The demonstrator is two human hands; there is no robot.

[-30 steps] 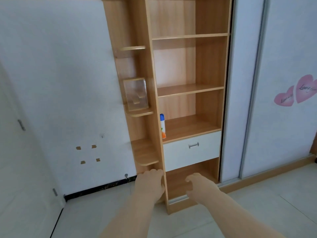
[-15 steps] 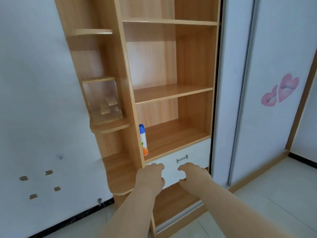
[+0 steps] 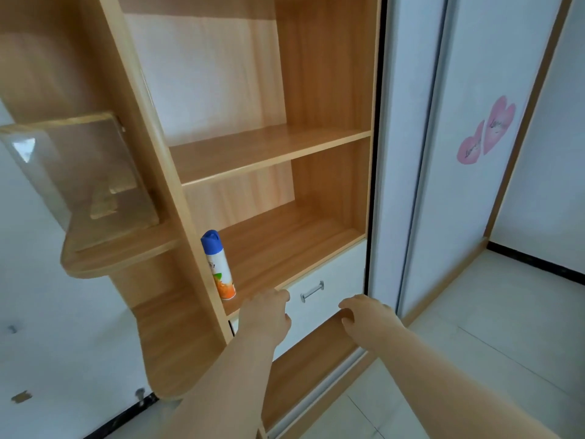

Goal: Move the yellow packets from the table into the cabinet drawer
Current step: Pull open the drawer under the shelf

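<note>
Your left hand (image 3: 267, 313), empty and loosely curled, lay nearer the drawer handle (image 3: 312, 291), just up-right; your right hand (image 3: 364, 315) hung empty below.

White cabinet drawer (image 3: 329, 299) shut, flush under the lowest open shelf, small metal bar handle (image 3: 312, 291) (centred on its front).

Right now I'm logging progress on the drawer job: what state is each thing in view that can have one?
Drawer: shut, its handle untouched.
Spray can: upright, blue cap on, on the shelf above the drawer.
Clear box: on the rounded side shelf, looks closed.
Left hand: empty, fingers near the handle, not gripping.
Right hand: empty, fingers curled, by the drawer's lower right corner.
Yellow packets: not in view.
</note>
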